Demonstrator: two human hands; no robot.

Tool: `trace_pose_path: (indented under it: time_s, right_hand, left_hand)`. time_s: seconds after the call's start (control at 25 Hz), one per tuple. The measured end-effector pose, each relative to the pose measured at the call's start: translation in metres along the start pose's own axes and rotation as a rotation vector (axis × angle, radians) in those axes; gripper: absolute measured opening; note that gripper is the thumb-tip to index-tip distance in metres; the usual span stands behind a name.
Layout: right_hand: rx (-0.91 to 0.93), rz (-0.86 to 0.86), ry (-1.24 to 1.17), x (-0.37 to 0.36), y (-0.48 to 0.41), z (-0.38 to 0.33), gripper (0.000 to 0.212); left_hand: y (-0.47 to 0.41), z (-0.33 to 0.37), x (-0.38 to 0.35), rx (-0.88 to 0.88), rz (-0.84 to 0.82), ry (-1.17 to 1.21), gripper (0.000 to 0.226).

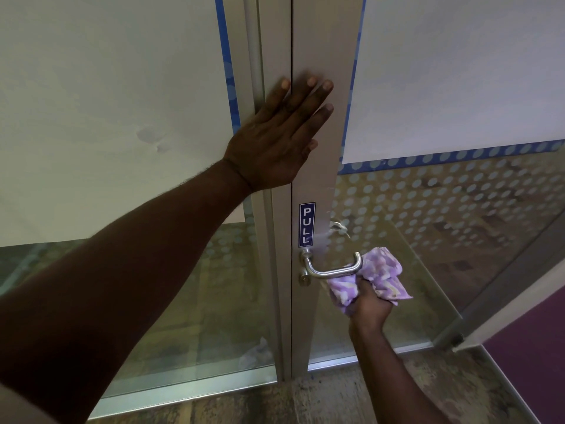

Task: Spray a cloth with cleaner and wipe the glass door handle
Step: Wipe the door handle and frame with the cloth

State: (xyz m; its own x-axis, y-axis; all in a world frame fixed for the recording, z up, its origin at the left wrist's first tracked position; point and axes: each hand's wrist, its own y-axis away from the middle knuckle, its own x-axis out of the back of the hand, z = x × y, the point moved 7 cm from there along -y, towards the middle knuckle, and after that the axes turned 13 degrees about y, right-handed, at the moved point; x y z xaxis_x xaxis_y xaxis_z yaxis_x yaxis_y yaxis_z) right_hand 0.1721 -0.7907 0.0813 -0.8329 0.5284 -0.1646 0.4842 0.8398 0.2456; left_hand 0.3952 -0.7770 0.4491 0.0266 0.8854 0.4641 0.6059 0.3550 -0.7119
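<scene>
Frosted, dot-patterned glass door panels fill the view, joined by a pale metal frame. The left hand lies flat on that frame, fingers straight and spread, well above the handle. The right hand is clamped round a bunched purple cloth, which touches the outer end of the steel lever handle. A blue PULL sticker sits just above the handle's base.

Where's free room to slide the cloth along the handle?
Free: the handle bar between the door frame and the cloth; the frame between left grip and PULL sticker. Crowded: the bar's outer end, where the right grip holds the cloth.
</scene>
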Motion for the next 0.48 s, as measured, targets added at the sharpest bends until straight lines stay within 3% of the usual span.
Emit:
trace_pose_path:
  time_s: [0.2,0.48]
  right_hand:
    - [-0.308,-0.101,-0.252,-0.021,0.025,0.041,0.038]
    - [-0.453,-0.226,-0.33,-0.06,0.065,0.056,0.042]
  left_hand:
    - [-0.001,-0.001,0.002,-0.005,0.012,-0.006,0.052]
    - [0.0,-0.001,0.001,-0.001,0.016,0.001,0.051]
